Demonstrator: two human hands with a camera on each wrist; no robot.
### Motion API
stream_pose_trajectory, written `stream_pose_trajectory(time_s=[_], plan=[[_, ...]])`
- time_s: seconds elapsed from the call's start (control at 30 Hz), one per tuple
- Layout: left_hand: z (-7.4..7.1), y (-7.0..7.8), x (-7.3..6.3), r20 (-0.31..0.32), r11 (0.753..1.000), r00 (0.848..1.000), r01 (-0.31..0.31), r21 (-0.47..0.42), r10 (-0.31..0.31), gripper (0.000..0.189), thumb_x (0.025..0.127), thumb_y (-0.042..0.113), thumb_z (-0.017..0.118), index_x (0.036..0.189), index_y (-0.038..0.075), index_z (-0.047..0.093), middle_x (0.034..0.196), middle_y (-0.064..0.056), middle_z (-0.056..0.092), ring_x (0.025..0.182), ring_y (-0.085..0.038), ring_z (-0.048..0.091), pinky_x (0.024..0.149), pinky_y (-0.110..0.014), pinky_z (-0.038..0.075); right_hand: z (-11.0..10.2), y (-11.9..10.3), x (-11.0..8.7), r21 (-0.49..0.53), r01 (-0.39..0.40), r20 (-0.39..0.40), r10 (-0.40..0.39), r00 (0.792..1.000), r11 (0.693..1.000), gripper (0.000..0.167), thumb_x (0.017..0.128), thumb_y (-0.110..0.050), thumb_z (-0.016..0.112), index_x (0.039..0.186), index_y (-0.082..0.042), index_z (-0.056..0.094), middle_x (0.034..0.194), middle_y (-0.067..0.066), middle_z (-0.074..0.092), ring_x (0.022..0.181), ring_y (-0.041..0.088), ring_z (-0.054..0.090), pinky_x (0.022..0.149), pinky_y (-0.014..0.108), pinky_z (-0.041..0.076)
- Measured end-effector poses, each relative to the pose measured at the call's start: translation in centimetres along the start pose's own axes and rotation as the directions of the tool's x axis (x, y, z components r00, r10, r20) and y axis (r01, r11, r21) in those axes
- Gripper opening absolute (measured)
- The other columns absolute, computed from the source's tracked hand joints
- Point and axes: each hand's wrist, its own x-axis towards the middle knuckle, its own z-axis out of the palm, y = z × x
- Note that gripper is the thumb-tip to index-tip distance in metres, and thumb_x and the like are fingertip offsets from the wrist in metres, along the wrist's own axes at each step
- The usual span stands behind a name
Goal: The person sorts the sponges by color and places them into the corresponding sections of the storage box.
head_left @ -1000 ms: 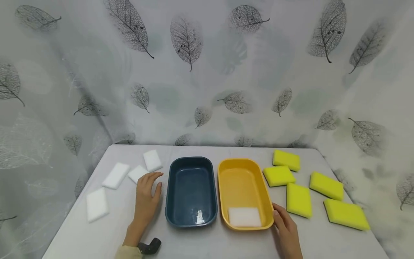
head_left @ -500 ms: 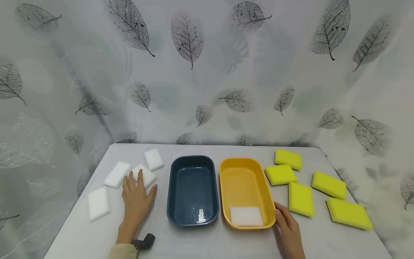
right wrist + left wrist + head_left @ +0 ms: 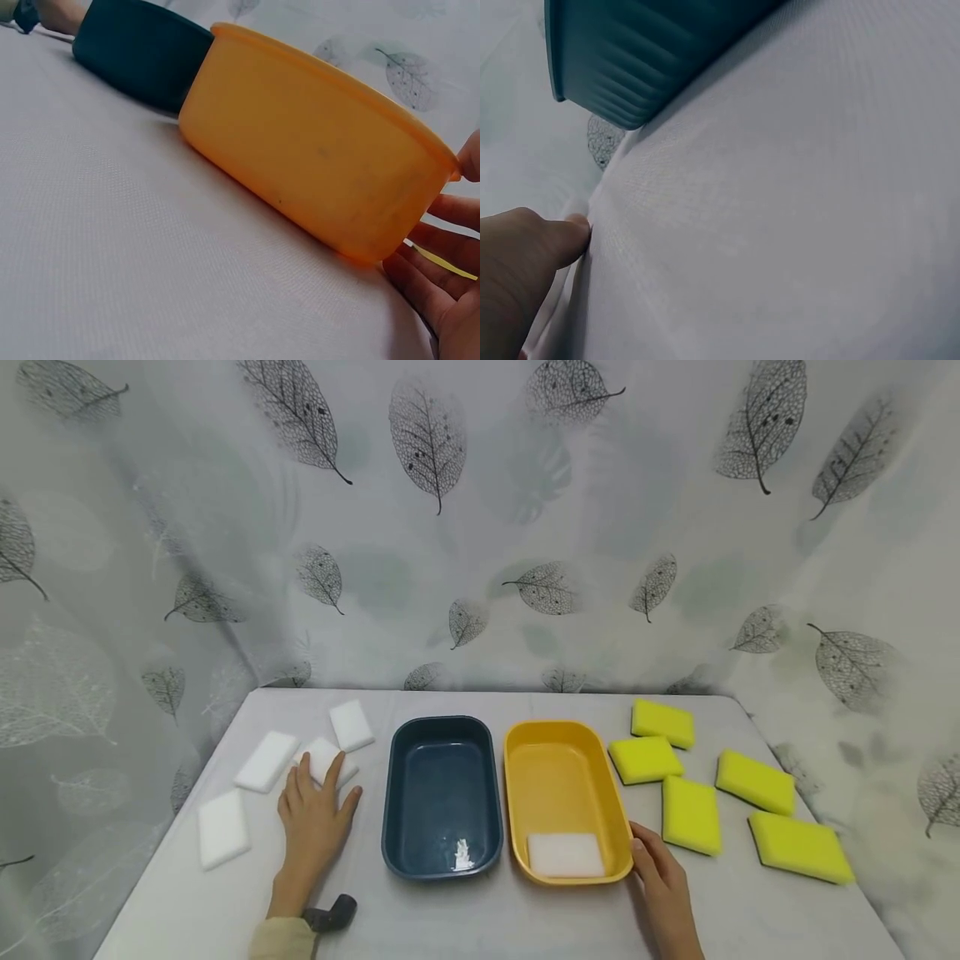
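My left hand [image 3: 313, 814] lies spread over a small white sponge [image 3: 321, 755], fingers straight across it and thumb out to the side. Its thumb [image 3: 570, 236] shows in the left wrist view, where the sponge is hidden. Right of that hand stands a dark blue rectangular tub [image 3: 442, 793] with nothing in it. Beside it, a yellow tub [image 3: 562, 777] has one white sponge [image 3: 565, 855] lying at its near end. My right hand [image 3: 663, 885] touches the yellow tub's near right side, with extended fingers against the outer wall and thumb by the rim in the right wrist view.
More white sponges [image 3: 223, 829] lie at the left of the white-covered table [image 3: 525, 922]. Several yellow sponges with dark undersides [image 3: 692, 816] are scattered at the right. A leaf-printed curtain [image 3: 480, 527] hangs behind. A black device [image 3: 332, 914] is strapped to the left wrist.
My left hand has swung from beside the white sponge to over it, spreading its fingers across it. The right hand stays at the yellow tub; the view shifts slightly.
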Motion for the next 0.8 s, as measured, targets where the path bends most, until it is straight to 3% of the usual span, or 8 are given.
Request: stream_pose_trajectory(time_s=[0.17,0.43,0.6,0.8], plan=[[0.3,0.0,0.3,-0.021,1.0,1.0,0.013,-0.016,-0.013,0.066,0.097,0.034,0.073,0.152,0.011,0.047,0.161,-0.04,0.021,0.147,-0.06,0.025,0.11,-0.074,0.019,0.0,0.0,0.2,-0.02,0.012,-0.004,-0.012,1.0,1.0,0.064,0.11,-0.056,0.037,0.154,-0.011,0.047,0.156,0.014,0.052,0.106,-0.021,0.052,0.09,0.006,0.047],[0.5,1.8,1.3,-0.035,0.991,0.991,0.128,-0.047,-0.13,0.07,0.09,0.036,0.081,0.145,0.005,0.05,0.159,-0.04,0.024,0.149,-0.057,0.025,0.114,-0.072,0.021,-0.3,-0.3,0.3,-0.04,0.042,-0.013,-0.042,0.999,0.998,0.064,0.11,-0.055,0.037,0.154,-0.01,0.047,0.155,0.015,0.053,0.106,-0.021,0.051,0.09,0.005,0.046],[0.5,2.2,1.3,-0.104,0.987,0.983,0.146,-0.06,-0.152,0.06,0.091,0.03,0.08,0.137,0.003,0.055,0.155,-0.039,0.03,0.144,-0.056,0.031,0.11,-0.07,0.026,-0.2,-0.2,0.3,-0.025,0.036,-0.02,-0.037,0.999,0.999,0.062,0.11,-0.054,0.038,0.153,-0.01,0.048,0.155,0.014,0.053,0.107,-0.021,0.051,0.089,0.005,0.046],[0.6,1.5,1.5,-0.185,0.988,0.972,0.136,-0.07,-0.147,0.042,0.093,0.023,0.078,0.125,0.002,0.061,0.148,-0.035,0.041,0.133,-0.055,0.043,0.102,-0.068,0.034,0.1,0.0,0.2,-0.01,0.009,-0.005,-0.009,1.0,1.0,0.065,0.109,-0.057,0.038,0.154,-0.011,0.047,0.156,0.012,0.052,0.108,-0.021,0.051,0.09,0.003,0.045]])
